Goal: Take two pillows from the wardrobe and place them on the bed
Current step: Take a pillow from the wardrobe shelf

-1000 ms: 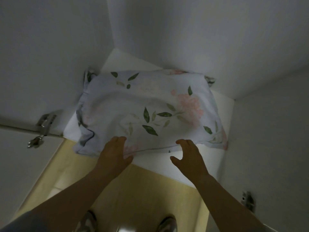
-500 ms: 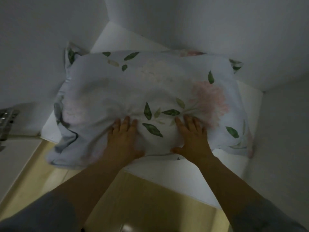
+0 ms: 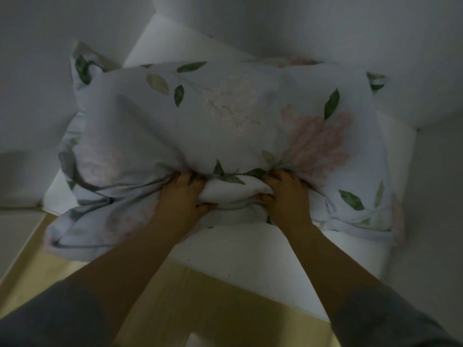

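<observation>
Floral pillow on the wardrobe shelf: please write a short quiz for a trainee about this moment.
1. True or false: both hands grip the near edge of the floral pillow.
2. What does the pillow lie on? A) a bed B) a white shelf C) the floor
3. Fill in: the fabric between the left hand and the right hand is ____.

Key:
1. True; the fingers dig into the cloth.
2. B, the white shelf.
3. Bunched up.
</observation>
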